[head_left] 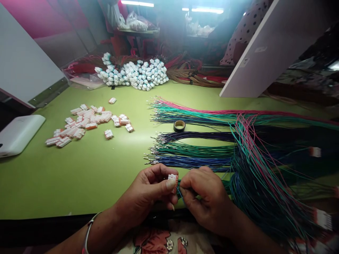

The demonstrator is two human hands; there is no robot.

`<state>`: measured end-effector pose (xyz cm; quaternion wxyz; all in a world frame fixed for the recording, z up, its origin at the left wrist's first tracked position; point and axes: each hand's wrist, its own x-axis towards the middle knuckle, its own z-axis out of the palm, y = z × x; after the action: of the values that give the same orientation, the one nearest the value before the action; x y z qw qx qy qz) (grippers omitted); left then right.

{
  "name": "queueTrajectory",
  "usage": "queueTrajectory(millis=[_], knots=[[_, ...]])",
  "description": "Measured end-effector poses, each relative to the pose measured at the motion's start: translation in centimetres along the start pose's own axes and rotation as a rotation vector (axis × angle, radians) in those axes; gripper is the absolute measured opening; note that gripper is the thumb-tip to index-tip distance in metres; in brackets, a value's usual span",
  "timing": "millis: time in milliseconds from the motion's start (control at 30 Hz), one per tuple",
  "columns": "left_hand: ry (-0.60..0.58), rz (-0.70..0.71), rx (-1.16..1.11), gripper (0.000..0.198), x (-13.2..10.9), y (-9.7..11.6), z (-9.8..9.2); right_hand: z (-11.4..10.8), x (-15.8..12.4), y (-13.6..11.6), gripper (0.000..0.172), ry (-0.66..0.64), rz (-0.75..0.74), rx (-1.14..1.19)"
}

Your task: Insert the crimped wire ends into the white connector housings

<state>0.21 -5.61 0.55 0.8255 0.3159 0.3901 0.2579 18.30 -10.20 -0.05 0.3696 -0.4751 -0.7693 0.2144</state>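
Observation:
My left hand (150, 188) is closed around a small white connector housing (173, 179), pinched between thumb and fingers near the table's front edge. My right hand (202, 195) is right beside it, fingers pinched on a thin blue wire (180, 193) that meets the housing. Bundles of blue, green, purple and pink wires (201, 155) lie on the green table (92, 169) just beyond my hands and sweep off to the right.
Several loose white housings (84, 123) lie scattered at left. A roll of tape (179, 125) sits mid-table. A heap of finished white connectors (135, 74) lies at the back. A white device (18, 134) rests at far left; a white board (267, 46) leans at right.

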Motion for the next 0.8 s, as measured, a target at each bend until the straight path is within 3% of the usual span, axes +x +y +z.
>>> queueTrajectory(millis=[200, 500, 700, 800], knots=[[-0.002, -0.047, -0.012, 0.021, 0.0, -0.2, 0.1, 0.1, -0.2, 0.1, 0.014, -0.017, -0.023, 0.012], [0.022, 0.023, -0.088, 0.018, 0.0, 0.0, 0.3, 0.0, 0.2, 0.1, 0.016, 0.037, 0.043, -0.020], [-0.022, 0.089, -0.102, 0.016, 0.1, 0.9, 0.4, -1.5, 0.1, -0.7, 0.009, 0.051, 0.125, -0.121], [-0.020, 0.134, -0.075, 0.016, 0.5, 1.1, 0.2, -3.1, -0.6, -1.1, 0.020, 0.012, 0.177, -0.226]])
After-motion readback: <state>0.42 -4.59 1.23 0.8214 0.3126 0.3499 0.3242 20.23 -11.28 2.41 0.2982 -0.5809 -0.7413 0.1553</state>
